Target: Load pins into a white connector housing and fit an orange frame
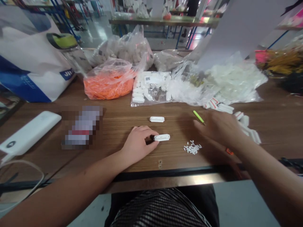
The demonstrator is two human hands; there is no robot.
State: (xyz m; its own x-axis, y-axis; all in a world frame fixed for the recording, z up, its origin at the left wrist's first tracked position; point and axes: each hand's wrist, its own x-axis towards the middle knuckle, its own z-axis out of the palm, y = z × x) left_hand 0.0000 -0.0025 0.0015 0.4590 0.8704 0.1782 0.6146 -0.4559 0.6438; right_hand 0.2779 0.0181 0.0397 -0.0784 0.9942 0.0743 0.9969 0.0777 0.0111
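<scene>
My left hand (139, 143) rests on the wooden table (118, 123), its fingers pinched on the end of a small white plastic connector (162, 137) lying flat. A second white connector (157, 119) lies a little farther back, untouched. My right hand (219, 127) hovers to the right, blurred, gripping a thin yellow-green stick (198, 116) that points up and left. Between the hands lies a small heap of tiny white pins (192, 147). Something small and orange (229, 152) shows under my right wrist.
At the back are a plastic bag of orange parts (109, 83), a clear bag of white connectors (148, 90) and a heap of white plastic bags (220, 82). More white connectors (246, 124) lie right. A white power bank (28, 132) and a blue-white bag (28, 63) sit left.
</scene>
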